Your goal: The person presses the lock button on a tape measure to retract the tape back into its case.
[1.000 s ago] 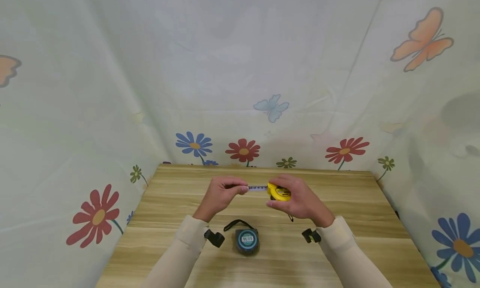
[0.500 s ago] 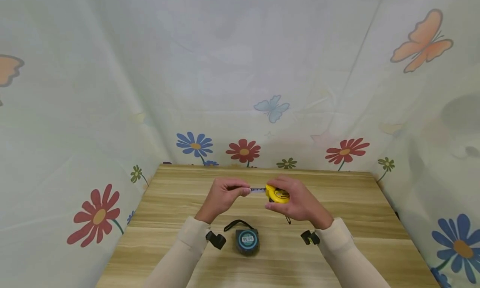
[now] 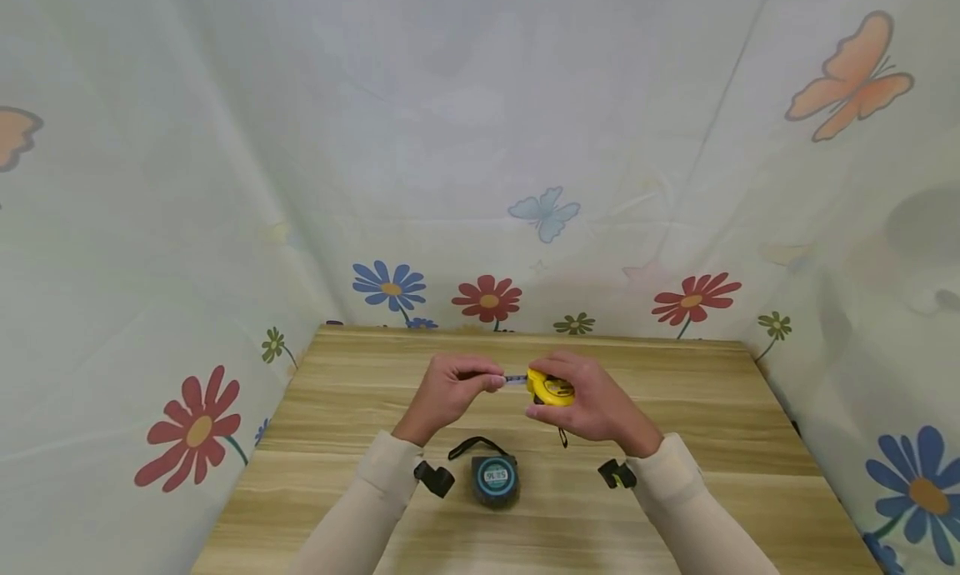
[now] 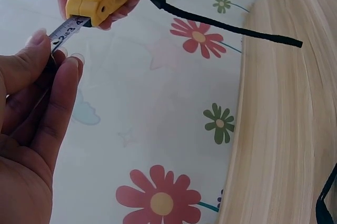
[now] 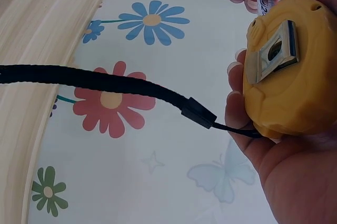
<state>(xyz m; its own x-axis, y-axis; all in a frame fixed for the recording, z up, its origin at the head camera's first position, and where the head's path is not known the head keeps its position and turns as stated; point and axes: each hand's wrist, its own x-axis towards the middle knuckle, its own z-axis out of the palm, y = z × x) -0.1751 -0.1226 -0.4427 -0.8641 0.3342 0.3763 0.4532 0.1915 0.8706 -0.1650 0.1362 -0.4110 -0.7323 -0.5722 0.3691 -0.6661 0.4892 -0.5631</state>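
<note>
A yellow tape measure (image 3: 553,388) is gripped by my right hand (image 3: 592,398) above the table. Its metal belt clip (image 5: 275,53) and black wrist strap (image 5: 131,84) show in the right wrist view. A short length of blade (image 4: 68,28) sticks out of the case toward the left. Thumb and fingers of my left hand (image 3: 450,392) pinch the blade's end, whose tip they hide. Below and between the forearms, a second tape measure (image 3: 495,479), dark with a blue ring, lies on the table.
The wooden table (image 3: 360,508) is bordered by a pale curtain (image 3: 450,142) printed with flowers and butterflies, at the back and both sides. The dark tape measure's black strap (image 3: 476,443) curves behind it. Black wrist-worn devices (image 3: 433,478) sit at both cuffs.
The visible blade has become shorter as the yellow tape measure in my right hand moved left, closer to my left hand. My left hand has shifted slightly right. The dark tape measure stays put.
</note>
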